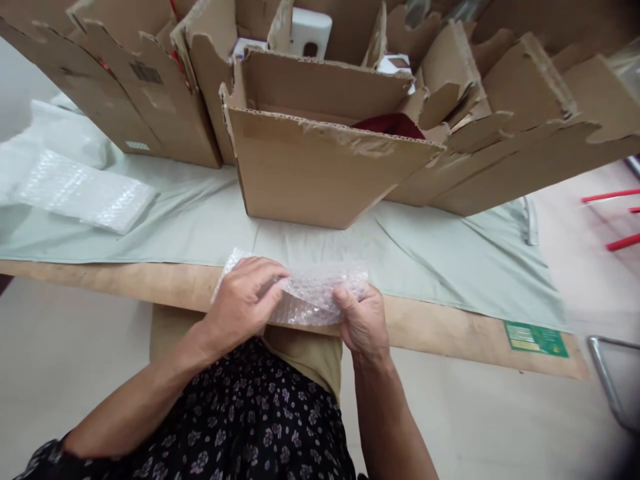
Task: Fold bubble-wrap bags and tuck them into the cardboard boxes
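Evidently the wrap (313,312), on the near side of the front box (300,173), is being opened or folded: the left hand (247,290) pinches its edge; the right hand (367,320) clasps one end, thumb uppermost. The next move probably calls for an even hold. Inside the front box lies a red item (393,125); behind it, a compartment (353,33) holds a white object (311,30).

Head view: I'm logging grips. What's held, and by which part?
Bubble wrap: the right hand pinches its right end; the left hand is at its left, grip unclear.
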`<state>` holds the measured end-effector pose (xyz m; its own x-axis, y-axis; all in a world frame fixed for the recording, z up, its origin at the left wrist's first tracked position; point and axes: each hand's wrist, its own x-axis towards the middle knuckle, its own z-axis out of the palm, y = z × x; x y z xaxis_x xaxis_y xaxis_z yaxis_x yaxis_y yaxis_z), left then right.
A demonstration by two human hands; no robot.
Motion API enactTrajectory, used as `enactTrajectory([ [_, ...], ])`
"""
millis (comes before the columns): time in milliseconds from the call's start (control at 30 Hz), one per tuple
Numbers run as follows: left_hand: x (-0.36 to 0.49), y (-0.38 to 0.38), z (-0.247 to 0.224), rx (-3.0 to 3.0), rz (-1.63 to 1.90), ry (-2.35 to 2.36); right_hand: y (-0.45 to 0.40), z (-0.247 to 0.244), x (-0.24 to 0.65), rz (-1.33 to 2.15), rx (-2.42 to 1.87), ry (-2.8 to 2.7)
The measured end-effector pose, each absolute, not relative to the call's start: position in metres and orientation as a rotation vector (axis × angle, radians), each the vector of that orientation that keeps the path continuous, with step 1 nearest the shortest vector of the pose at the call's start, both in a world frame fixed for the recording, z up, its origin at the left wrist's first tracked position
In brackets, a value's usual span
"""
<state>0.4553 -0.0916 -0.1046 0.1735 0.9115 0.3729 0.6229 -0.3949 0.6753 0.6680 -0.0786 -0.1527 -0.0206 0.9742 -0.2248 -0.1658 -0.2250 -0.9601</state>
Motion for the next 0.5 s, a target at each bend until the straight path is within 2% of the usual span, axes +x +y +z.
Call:
enactTrajectory([
  [100,0.43,-0.081,-0.081,1.965,0.984,1.517,-0.087,-0.147,0.679,1.478,-1.227,-1.045],
  [200,0.419,-0.06,-0.064,2.225,0.866,1.485,-0.096,-0.134,0.688,1.409,-1.295,-1.274],
  [400,0.45,-0.01,-0.067,2.772,0.469,1.48,-0.117,-0.119,0.698,0.805,-1.68,-1.864],
  [500,0.463,-0.018,-0.077,2.805,0.822,1.47,-0.129,-0.12,0.712,0.474,-1.831,-1.935],
])
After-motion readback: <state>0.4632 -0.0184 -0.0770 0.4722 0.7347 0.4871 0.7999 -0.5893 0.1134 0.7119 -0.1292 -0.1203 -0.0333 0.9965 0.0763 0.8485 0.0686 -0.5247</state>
